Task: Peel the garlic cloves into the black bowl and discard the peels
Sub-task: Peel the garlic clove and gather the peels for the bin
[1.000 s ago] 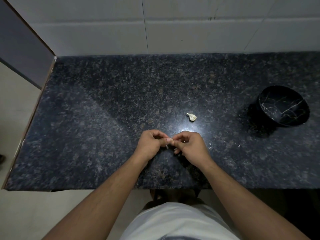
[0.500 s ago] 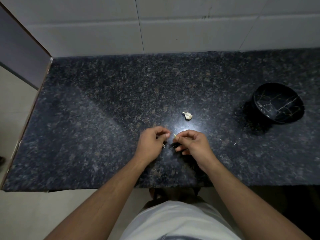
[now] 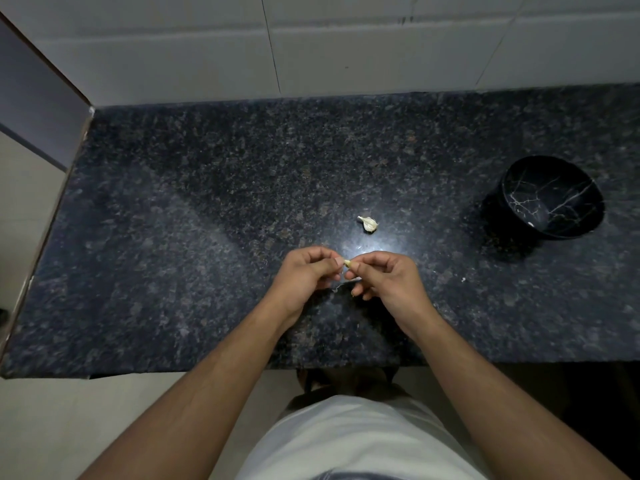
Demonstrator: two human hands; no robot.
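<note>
The left hand (image 3: 304,271) and the right hand (image 3: 388,277) met above the near middle of the surface (image 3: 173,237), a polished dark granite slab speckled grey and brown. Between them the curled fingers (image 3: 367,263) of the right hand pinched a small pale garlic clove (image 3: 347,262), and the left hand's fingertips pinched at its papery skin. A thin wisp of peel (image 3: 337,288) hung just below the clove. Just beyond the hands lay a second garlic clove (image 3: 368,223), unpeeled, teardrop-shaped. Well to the right of it sat the round black bowl (image 3: 550,199), glossy, veined with white marble lines.
</note>
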